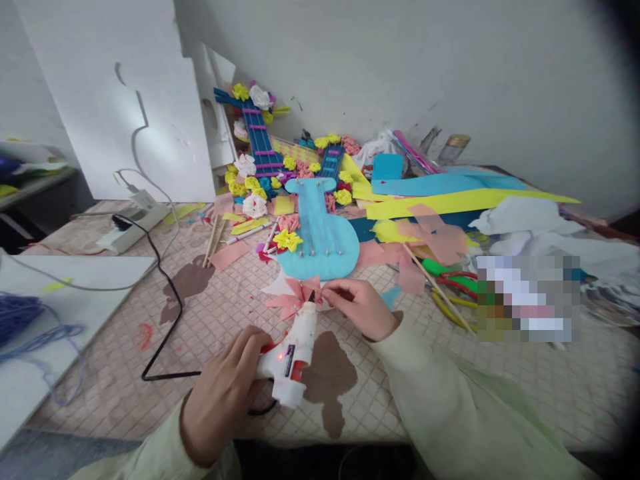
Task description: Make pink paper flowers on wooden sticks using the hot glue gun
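Clearance: bare cloth lies left of the glue gun [293, 363], out to the white board [65, 287] at the left edge; the gun's rear end is near the table's front edge. Behind the blue guitar cutout [325, 247], paper and flowers crowd back to the wall, leaving little room. The black cord [173, 287] crosses the open area on the left.

Hands: the left hand [225, 380] has its fingers curled round the gun's handle. The right hand [360, 307] has thumb and forefinger pressed together, pinching the right side of the pink paper flower [290, 303]. That flower lies just in front of the cutout, under the gun's nozzle.

Count: one glue gun; one blue cutout, with four pegs [327, 253] in its lower row; two dark blue guitars [260, 140] behind; one power strip [133, 223]; one jar [454, 149].

Surface and room: the tablecloth [373, 387] is pale, diamond-patterned, marked with brown patches [330, 373]. An upright panel [110, 87] with a guitar-shaped opening leans before a plain, pale wall [400, 60], scuffed above the jar
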Available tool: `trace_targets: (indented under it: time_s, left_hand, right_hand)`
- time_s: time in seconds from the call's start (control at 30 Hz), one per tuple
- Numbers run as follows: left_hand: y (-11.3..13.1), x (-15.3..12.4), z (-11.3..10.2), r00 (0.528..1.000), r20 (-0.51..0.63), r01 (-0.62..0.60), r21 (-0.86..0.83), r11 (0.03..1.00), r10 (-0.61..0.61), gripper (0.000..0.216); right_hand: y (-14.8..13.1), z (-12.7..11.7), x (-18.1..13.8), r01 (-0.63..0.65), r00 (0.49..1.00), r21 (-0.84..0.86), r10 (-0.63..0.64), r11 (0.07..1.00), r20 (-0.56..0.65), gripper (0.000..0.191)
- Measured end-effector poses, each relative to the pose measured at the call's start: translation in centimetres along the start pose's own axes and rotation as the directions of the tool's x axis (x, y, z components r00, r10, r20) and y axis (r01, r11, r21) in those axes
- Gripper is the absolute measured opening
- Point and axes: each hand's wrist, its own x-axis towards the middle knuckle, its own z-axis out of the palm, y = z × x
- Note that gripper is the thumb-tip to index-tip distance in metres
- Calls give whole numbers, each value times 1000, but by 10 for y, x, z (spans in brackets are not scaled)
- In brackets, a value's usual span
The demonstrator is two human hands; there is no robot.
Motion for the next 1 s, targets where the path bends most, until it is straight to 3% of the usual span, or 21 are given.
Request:
trace_targets:
  time_s: [1.0]
  left_hand:
    - [-6,-4,-1,997,-81,-6,54,999,11,35]
  right_hand:
    - [-2,-1,0,-15,999,-10,16,1000,28,22]
